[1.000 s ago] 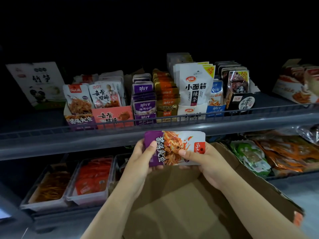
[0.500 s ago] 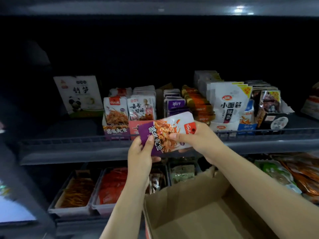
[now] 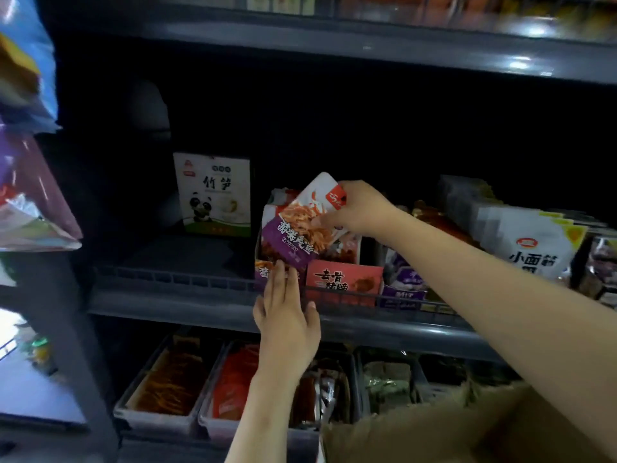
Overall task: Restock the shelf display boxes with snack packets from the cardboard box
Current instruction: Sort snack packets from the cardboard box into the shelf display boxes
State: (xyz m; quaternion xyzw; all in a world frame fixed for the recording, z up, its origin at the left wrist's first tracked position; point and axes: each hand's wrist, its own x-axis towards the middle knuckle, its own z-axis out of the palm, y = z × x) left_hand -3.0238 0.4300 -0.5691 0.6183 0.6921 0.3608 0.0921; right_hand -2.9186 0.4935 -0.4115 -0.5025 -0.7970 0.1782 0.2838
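On the dark shelf, right hand fingers pinch a purple packet; left hand fingers straight.

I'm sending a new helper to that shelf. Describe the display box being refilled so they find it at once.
Look at the middle shelf with the low rail. Right of the white panda box stands the purple display box, leftmost in the packed row. The left hand touches its front, and its neighbour, the red display box, differs in colour.
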